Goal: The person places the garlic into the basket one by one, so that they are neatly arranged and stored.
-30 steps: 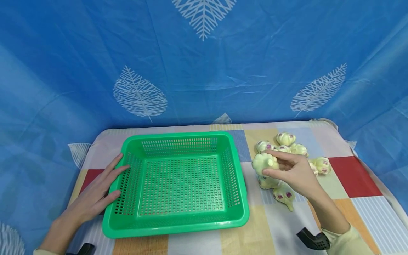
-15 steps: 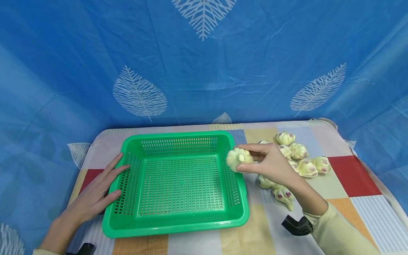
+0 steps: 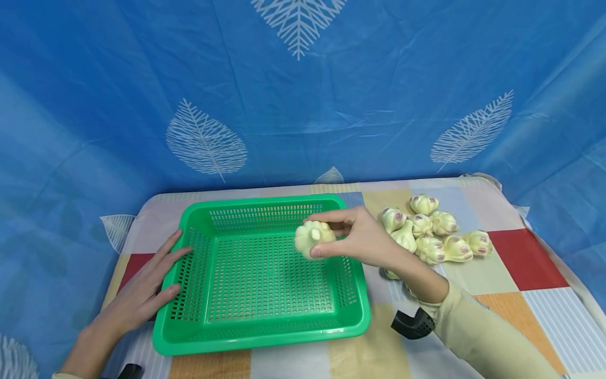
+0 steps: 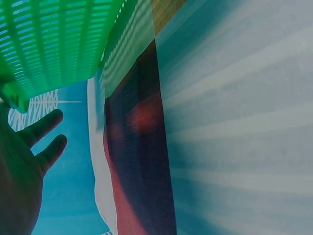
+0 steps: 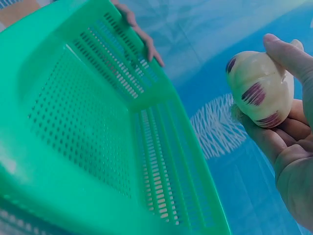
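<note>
A garlic bulb (image 3: pixel 312 238), pale with purple patches in the right wrist view, is pinched between the thumb and fingers of my right hand (image 3: pixel 362 238). It hangs over the right part of a green plastic basket (image 3: pixel 270 345) with perforated walls and floor. My left hand (image 3: pixel 137 295) rests with extended fingers on the basket's left rim. In the left wrist view that hand (image 4: pixel 22 166) shows below the basket's wall (image 4: pixel 54 44). Several more garlic bulbs (image 3: pixel 431 250) lie in a cluster to the right of the basket, a few partly hidden by my right forearm.
A patchwork-patterned cloth (image 3: pixel 374 358) covers the table. Behind it hangs a blue curtain (image 3: pixel 303 121) with white leaf prints, which also falls at both sides. The basket takes up the table's left and middle.
My right hand has carried the garlic bulb leftward from the cluster, across the basket's right rim, to above its inside. The left hand has stayed on the rim.
</note>
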Demonstrator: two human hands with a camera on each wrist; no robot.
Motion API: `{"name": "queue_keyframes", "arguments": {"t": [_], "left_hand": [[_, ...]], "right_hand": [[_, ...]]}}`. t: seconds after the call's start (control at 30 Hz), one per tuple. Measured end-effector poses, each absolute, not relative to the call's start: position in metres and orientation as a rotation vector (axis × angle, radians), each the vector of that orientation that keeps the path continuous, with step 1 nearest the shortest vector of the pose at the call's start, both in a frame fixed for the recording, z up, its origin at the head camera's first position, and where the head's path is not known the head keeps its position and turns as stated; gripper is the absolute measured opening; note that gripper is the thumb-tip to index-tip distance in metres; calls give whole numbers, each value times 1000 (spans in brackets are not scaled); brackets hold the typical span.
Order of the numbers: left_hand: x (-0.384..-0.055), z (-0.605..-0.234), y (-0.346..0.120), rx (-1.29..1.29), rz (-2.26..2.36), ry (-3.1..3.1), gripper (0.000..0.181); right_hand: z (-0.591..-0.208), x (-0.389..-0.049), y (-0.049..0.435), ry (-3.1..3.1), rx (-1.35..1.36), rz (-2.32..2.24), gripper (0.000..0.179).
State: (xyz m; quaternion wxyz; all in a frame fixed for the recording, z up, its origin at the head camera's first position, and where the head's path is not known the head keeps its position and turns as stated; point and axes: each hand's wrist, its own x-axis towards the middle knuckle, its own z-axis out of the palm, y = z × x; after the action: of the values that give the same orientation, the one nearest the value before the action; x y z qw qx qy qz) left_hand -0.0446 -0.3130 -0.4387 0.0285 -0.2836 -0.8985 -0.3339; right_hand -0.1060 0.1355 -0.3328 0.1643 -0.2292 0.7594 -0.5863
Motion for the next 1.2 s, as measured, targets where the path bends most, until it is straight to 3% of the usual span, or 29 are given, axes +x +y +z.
{"name": "queue_keyframes", "arguments": {"t": [0.47, 1.2], "left_hand": [[-44, -437, -311, -888, -1024, -2755, 73], [-41, -434, -310, -841, -975, -2807, 78]], "right_hand": [[-337, -130, 78, 2041, -720, -1643, 51], [-392, -160, -12, 1991, -803, -1461, 55]]}}
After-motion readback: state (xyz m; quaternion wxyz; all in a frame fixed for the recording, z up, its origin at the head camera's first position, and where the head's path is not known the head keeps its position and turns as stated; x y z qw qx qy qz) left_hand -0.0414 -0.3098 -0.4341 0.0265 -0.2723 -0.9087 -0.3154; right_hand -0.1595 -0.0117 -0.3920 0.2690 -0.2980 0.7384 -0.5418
